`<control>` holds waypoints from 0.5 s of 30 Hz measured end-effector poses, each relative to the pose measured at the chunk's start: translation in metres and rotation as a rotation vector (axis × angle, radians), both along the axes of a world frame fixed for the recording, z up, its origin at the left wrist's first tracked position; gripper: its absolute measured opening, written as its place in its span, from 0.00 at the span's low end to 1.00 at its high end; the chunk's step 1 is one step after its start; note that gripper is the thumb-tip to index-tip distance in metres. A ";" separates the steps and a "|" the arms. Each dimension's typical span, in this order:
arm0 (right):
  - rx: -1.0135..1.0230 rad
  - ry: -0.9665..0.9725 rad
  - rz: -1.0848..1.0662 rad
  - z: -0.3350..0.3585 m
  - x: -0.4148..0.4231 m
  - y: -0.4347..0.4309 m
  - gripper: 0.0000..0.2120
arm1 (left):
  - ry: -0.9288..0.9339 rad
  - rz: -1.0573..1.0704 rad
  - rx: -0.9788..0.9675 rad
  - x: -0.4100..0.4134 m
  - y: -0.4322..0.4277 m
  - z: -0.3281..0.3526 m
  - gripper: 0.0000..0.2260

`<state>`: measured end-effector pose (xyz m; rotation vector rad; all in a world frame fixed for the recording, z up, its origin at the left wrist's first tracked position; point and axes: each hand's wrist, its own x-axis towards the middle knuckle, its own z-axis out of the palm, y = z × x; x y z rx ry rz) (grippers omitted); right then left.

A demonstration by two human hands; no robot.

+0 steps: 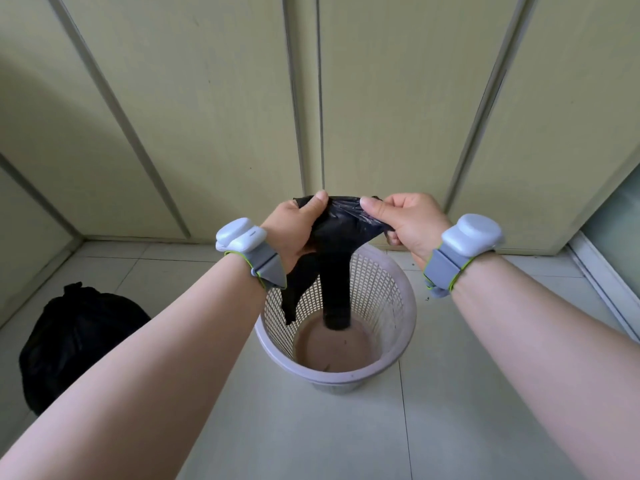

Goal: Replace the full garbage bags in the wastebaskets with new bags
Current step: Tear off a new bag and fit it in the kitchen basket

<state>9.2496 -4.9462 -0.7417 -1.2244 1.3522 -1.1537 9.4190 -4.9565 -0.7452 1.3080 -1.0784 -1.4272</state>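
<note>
– Head view: you were on the relining step. Your left hand (pixel 294 226) and right hand (pixel 405 220) each pinched the top edge of the new bag (pixel 337 233) above the wastebasket (pixel 346 377), with the bag's tail hanging inside.

– Agreed. The full bag (pixel 79 341) (seemingly tied) sat left of the wastebasket. Next, I'd judge, you had to open the mouth and fold it over the rim.

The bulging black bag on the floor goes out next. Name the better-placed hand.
Left hand, probably: the bulging black bag lies on its side; the right hand would reach across the white lattice plastic wastebasket. Both currently pinch the thin black liner.
</note>
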 end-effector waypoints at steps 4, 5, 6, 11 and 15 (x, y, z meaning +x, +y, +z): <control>-0.009 -0.042 -0.020 -0.002 -0.003 -0.001 0.20 | 0.112 -0.193 0.062 0.000 0.005 -0.003 0.18; -0.001 -0.059 0.002 -0.002 -0.005 -0.002 0.18 | 0.098 -0.185 0.037 0.000 0.004 -0.006 0.11; 0.011 -0.080 0.039 -0.002 -0.007 -0.002 0.14 | 0.070 -0.144 0.022 0.001 0.004 -0.006 0.05; 0.020 -0.071 -0.021 -0.005 -0.009 -0.003 0.16 | 0.019 -0.010 0.017 0.002 -0.002 -0.005 0.10; -0.072 0.110 -0.138 -0.008 -0.004 -0.007 0.12 | 0.054 0.023 -0.111 -0.002 -0.002 -0.005 0.03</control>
